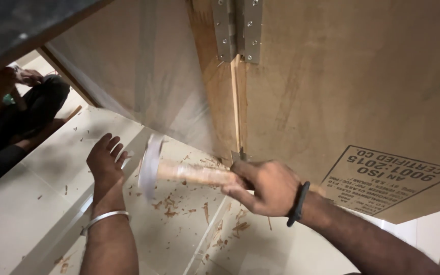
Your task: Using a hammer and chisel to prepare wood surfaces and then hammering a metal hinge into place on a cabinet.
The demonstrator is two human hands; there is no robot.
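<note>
My right hand (263,186), a black band on its wrist, grips the wooden handle of a hammer (187,173). The hammer's metal head (149,165) is blurred and points left, close to the plywood panels (332,91). My left hand (105,163), with a silver bangle on the wrist, rests flat on the pale floor tile (21,214), fingers spread, just left of the hammer head. A metal hinge (238,30) joins the two panels at the top of the seam. A small metal piece (239,155) shows at the seam just above my right hand.
Wood chips and shavings (171,206) lie scattered on the tiles below the hammer. Another person (21,112) in dark trousers sits at the far left. A dark slab edge (16,25) crosses the top left corner.
</note>
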